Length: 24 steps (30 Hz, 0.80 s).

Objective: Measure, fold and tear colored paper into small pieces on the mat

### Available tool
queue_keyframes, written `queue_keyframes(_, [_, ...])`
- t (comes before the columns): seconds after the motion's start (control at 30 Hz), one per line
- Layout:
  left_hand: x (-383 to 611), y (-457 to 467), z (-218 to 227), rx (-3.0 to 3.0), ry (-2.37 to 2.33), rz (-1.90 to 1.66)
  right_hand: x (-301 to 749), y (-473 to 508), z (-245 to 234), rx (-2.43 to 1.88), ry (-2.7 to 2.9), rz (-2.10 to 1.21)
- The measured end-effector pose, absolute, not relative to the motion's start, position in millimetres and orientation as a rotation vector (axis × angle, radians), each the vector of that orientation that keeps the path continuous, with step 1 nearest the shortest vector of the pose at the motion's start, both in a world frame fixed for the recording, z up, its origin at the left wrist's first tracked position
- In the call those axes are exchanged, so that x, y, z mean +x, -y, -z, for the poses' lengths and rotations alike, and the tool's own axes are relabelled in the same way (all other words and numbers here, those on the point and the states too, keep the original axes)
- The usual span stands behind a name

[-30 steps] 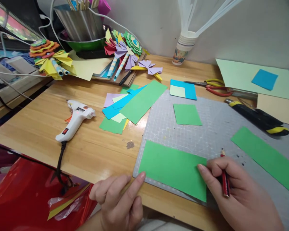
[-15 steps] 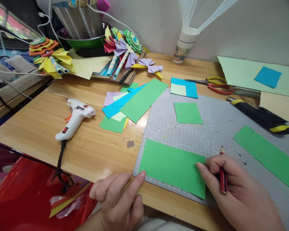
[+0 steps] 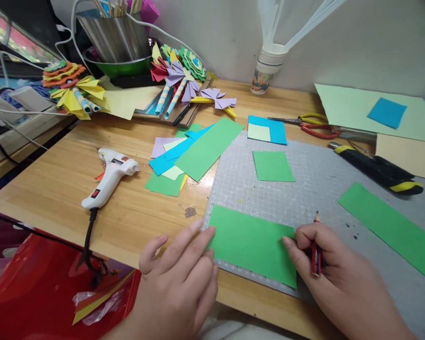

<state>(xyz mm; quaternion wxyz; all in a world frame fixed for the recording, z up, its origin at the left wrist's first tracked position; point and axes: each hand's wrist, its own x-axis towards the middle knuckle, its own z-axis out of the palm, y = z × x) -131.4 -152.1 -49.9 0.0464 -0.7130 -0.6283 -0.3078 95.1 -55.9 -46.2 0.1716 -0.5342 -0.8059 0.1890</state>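
A green paper rectangle (image 3: 251, 245) lies along the near left part of the grey cutting mat (image 3: 226, 184). My left hand (image 3: 184, 274) has its fingers apart, and a fingertip touches the paper's left edge. Closed around a short red pencil (image 3: 316, 257), my right hand (image 3: 336, 274) rests at the paper's right edge with the thumb on its corner. The pencil tip points away from me, up off the sheet. Farther back on the mat is a smaller green paper piece (image 3: 273, 166); a long green strip (image 3: 393, 231) lies to the right.
A white glue gun (image 3: 109, 177) lies on the wooden table at left, its cord running off the edge. Paper scraps (image 3: 198, 156) overlap beside the mat. Scissors (image 3: 315, 123), a black-yellow cutter (image 3: 378, 170), a paper cup (image 3: 265, 71) and paper flowers (image 3: 180, 71) sit farther back.
My left hand has moved up and its fingers have spread at the paper's left edge. My right hand keeps the pencil at the right edge. The view has shifted slightly.
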Motion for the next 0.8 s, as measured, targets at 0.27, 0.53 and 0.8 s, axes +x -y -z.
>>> queue_keyframes(0.27, [-129.5, 151.8, 50.9, -2.131, 1.947, 0.970, 96.7, 53.8, 48.4, -1.508, 2.305, -0.553])
queue_keyframes(0.53, [-128.0, 149.8, 47.7, -2.109, 1.996, 0.995, 95.6, 53.2, 47.5, -1.527, 2.291, -0.567])
queue_keyframes(0.8, [-130.6, 147.0, 39.0, -2.193, 1.996, 0.979, 92.0, 51.5, 42.6, -1.521, 2.312, -0.494])
